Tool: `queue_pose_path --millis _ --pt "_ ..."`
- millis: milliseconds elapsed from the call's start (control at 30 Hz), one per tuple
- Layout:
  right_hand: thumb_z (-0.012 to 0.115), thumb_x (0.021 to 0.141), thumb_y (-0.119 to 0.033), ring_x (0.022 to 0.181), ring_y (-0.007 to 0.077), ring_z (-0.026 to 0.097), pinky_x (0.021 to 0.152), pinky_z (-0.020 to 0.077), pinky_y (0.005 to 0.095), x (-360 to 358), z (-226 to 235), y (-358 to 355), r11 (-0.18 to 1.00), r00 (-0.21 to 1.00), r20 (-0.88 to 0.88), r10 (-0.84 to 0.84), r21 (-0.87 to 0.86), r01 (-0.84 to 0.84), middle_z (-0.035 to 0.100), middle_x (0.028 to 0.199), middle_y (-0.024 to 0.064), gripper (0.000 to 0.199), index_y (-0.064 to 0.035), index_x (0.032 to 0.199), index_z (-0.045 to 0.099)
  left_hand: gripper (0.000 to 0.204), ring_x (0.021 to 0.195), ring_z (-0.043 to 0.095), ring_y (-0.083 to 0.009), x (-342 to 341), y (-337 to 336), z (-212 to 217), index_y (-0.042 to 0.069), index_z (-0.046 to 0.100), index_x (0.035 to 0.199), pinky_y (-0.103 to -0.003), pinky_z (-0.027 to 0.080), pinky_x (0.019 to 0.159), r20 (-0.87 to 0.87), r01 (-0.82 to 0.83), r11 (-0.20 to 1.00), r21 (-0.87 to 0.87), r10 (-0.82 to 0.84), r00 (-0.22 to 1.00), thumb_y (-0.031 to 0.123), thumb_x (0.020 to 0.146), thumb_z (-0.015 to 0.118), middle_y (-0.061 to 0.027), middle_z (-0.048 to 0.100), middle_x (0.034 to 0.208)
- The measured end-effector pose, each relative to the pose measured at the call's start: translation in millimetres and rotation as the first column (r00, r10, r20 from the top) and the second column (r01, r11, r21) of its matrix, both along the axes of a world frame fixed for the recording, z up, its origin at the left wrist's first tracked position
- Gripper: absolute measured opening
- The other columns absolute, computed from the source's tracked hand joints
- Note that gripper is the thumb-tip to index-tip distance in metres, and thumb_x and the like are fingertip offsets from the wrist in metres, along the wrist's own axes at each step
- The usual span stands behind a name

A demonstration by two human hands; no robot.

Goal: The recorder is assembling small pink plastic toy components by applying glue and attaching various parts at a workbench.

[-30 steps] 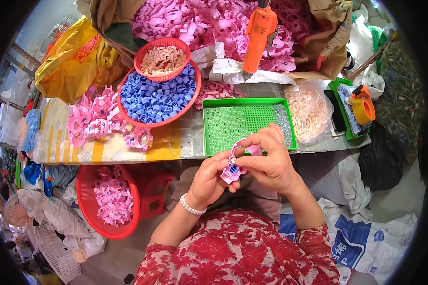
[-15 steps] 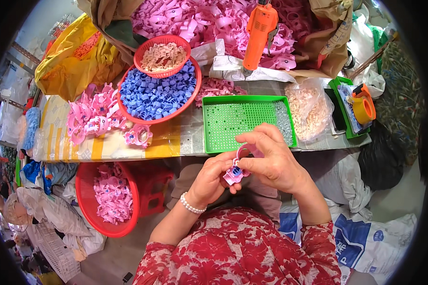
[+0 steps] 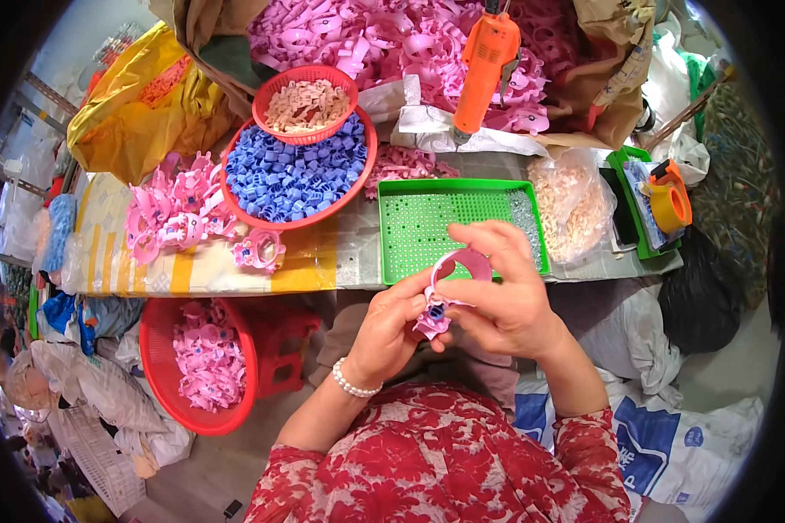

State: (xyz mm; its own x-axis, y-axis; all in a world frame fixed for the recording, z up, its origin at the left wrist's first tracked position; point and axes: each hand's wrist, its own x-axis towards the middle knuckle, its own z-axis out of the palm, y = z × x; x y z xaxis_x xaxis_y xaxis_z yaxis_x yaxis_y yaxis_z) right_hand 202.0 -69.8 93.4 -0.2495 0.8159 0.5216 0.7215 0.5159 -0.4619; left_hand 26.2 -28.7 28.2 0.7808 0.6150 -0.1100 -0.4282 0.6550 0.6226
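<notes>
Your left hand (image 3: pixel 392 329) and right hand (image 3: pixel 506 292) are together, both pinched on a pink plastic ring toy (image 3: pixel 449 292) held just below the surface (image 3: pixel 235 270) edge, over your lap; its band loops up between your fingers. Just beyond stands a green perforated tray (image 3: pixel 427 222); left of it a red basin of blue plastic pieces (image 3: pixel 292 179), a smaller red basket (image 3: pixel 305 105) resting on top; an orange tool (image 3: pixel 488 70) lies against heaped pink parts (image 3: pixel 384 39); a red tub (image 3: pixel 205 366) stands on the floor.
</notes>
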Motion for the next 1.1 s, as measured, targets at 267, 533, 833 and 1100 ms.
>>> queue_pose_path --millis 267,533,833,1100 --pt "0.069 0.076 -0.015 0.103 0.0328 0.053 0.09 0.0397 0.0423 15 -10 1 0.99 0.96 -0.26 -0.099 0.07 0.122 0.062 0.107 0.0183 0.02 -0.0015 0.09 0.064 0.047 0.076 0.063 -0.019 1 8 -9 -0.005 0.037 0.133 -0.026 0.052 0.06 0.128 0.005 1.0 -0.026 -0.001 0.992 0.014 0.09 0.04 -0.0155 0.059 0.108" --pt "0.068 0.075 -0.01 0.093 0.0282 0.058 0.084 0.0436 0.0377 6 -9 15 0.995 0.945 -0.314 -0.091 0.019 0.102 0.065 0.097 0.0152 0.017 0.0008 0.087 0.063 0.038 0.07 0.062 -0.0142 -4 6 -8 0.0 0.048 0.124 -0.022 0.05 0.055 0.037 -0.109 0.994 0.0 0.109 0.993 0.021 0.093 0.051 -0.01 0.062 0.097" --pt "0.064 0.077 0.002 0.08 0.0199 0.063 0.072 0.049 0.0289 -3 -21 27 0.984 0.924 -0.341 -0.172 -0.094 0.148 0.066 0.089 0.0122 0.009 0.0016 0.086 0.064 0.027 0.066 0.061 -0.0104 -25 16 -13 0.001 0.053 0.115 -0.019 0.048 0.052 -0.091 -0.318 0.946 0.061 0.323 0.942 0.019 0.095 0.05 -0.007 0.062 0.088" --pt "0.062 0.08 0.0 0.072 0.0142 0.062 0.065 0.0487 0.0255 3 -7 43 0.958 0.911 -0.302 -0.282 -0.134 0.252 0.066 0.082 0.0091 0.006 0.0026 0.085 0.064 0.024 0.065 0.063 -0.0144 -46 38 -15 0.001 0.053 0.113 -0.022 0.05 0.052 -0.058 -0.564 0.818 0.109 0.572 0.818 0.016 0.094 0.051 -0.0087 0.063 0.092"
